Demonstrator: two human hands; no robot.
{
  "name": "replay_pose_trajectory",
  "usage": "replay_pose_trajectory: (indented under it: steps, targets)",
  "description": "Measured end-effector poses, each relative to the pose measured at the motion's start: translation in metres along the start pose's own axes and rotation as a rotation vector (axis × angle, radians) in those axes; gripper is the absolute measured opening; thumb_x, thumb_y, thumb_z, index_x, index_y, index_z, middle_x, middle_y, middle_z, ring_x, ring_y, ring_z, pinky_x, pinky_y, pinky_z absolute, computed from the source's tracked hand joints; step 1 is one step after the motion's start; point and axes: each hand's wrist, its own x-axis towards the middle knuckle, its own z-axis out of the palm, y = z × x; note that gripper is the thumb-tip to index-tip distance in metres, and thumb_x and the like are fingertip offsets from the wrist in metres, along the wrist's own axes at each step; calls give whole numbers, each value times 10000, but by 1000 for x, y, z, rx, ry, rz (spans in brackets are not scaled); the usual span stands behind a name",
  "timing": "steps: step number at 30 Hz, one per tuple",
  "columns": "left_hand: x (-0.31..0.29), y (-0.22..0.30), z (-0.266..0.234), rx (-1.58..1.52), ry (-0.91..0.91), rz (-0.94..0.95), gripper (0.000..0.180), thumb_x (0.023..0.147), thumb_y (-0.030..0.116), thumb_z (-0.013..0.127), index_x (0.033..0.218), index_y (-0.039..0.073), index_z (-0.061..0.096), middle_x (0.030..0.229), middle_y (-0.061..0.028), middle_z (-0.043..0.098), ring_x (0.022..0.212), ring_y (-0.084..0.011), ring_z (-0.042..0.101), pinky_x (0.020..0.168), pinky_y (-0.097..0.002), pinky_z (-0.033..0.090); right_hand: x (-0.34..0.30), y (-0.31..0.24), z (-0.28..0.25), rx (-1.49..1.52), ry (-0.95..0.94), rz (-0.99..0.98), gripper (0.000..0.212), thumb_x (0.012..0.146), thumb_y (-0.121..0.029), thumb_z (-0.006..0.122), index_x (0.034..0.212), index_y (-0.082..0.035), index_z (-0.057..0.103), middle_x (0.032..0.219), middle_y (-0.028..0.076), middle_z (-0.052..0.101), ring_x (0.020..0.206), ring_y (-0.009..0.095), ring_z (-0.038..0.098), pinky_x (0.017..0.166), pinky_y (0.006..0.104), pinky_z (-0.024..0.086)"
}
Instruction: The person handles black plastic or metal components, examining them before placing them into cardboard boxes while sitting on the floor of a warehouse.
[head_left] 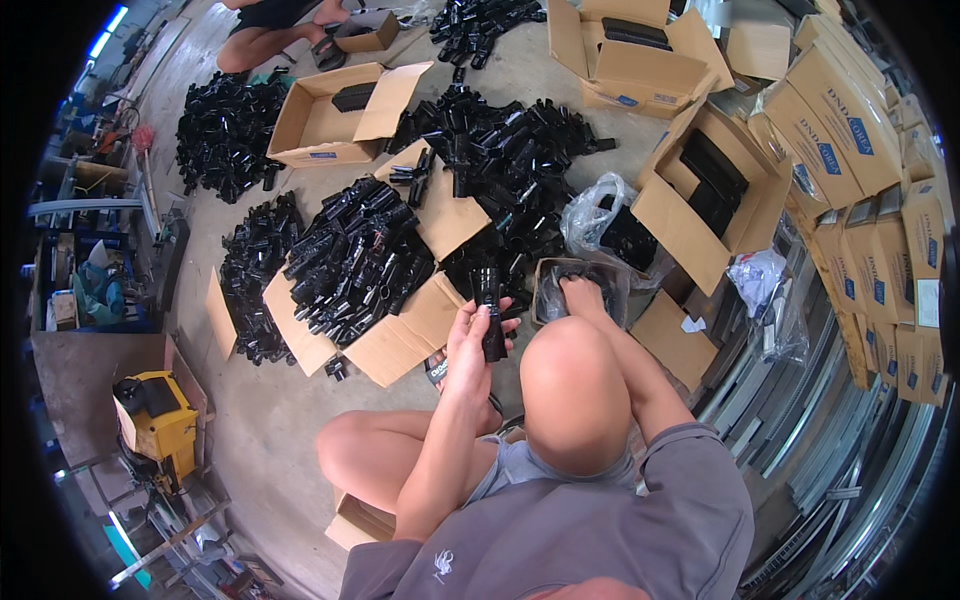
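Observation:
My left hand (468, 340) is closed around a black tubular piece (487, 305), glossy and held upright in front of my raised knee. My right hand (580, 288) reaches down into a small cardboard box (540, 300) lined with clear plastic. Its fingers are hidden among dark contents, so whether they grip anything cannot be seen. Just left of the held piece, an open carton (412, 330) is heaped with similar black pieces (355, 260). Behind it spreads a large loose pile of black pieces (500, 150) on the floor.
More black pieces (230, 135) lie at the far left. Open cartons (325, 150) stand around, one at the right (685, 225) holding black parts. Stacked closed cartons (835, 130) and metal profiles (850, 470) line the right side. Another person's legs (270, 45) show at the top.

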Motion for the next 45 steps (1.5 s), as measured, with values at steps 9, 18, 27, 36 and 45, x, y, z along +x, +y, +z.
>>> replay_pose_trajectory:
  steps: [9,18,27,36,45]
  targets:
    - [0,13,11,49,-49,241,344,1013,98,502,1336,44,397,1299,-148,592,989,-210,652,717,-297,534,-6,-44,-119,657,297,-22,170,898,-99,629,1014,8,692,960,161,700,908,322,683,817,395,535]
    - [-43,81,88,122,-67,616,339,1014,14,475,1337,21,371,1229,-126,592,973,-135,634,706,-230,527,-48,-178,-343,777,418,-431,207,888,-61,678,1087,-4,689,933,163,717,849,243,728,713,316,562]
    - [-31,117,126,617,19,964,376,989,-30,450,1349,-27,338,1204,-178,550,963,-198,628,813,-326,542,-23,-188,-352,754,883,-335,147,845,-43,725,989,-21,745,904,134,718,780,221,692,713,316,535]
    - [-1,108,112,615,3,829,408,958,-23,499,1339,-13,354,1091,-249,644,919,-321,693,782,-421,537,-9,-184,-340,659,738,-216,140,892,-101,709,980,7,723,900,141,720,763,214,698,695,319,531]
    - [7,110,128,634,-32,851,385,947,1,523,1300,-23,370,1027,-289,648,945,-447,655,789,-481,508,6,-164,-333,705,691,-120,206,974,-192,638,971,15,645,792,80,668,707,151,622,626,312,512]
